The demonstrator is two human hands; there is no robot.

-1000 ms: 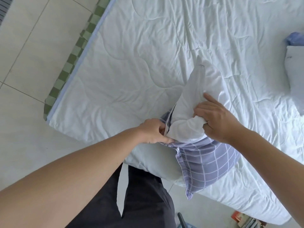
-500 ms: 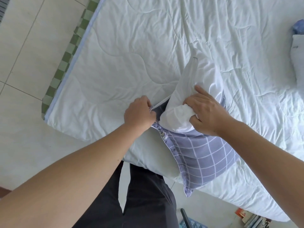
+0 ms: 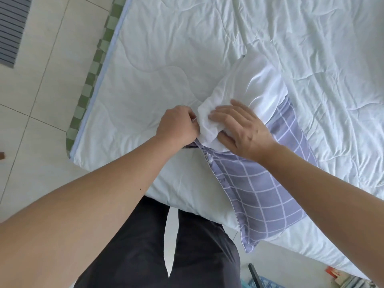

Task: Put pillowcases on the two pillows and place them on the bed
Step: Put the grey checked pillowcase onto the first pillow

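A white pillow (image 3: 253,84) lies on the bed (image 3: 166,48) near its front edge, its near part inside a purple checked pillowcase (image 3: 259,194). My left hand (image 3: 176,127) grips the open edge of the pillowcase at the pillow's left corner. My right hand (image 3: 239,129) lies on top of the pillow's near end, its thumb under a bunched fold and its fingers curled over the white fabric. The far half of the pillow sticks out of the case.
The bed's left edge has a green checked border (image 3: 89,80) above pale floor tiles (image 3: 37,80). A striped mat (image 3: 12,28) lies at the top left. My dark trousers (image 3: 166,246) stand against the bed's front edge. Books or boxes (image 3: 342,281) lie on the floor at the bottom right.
The pillow has tipped down flatter onto the bed. My left hand moved up and right along the case's opening to the pillow's corner. My right hand shifted left over the pillow's near end.
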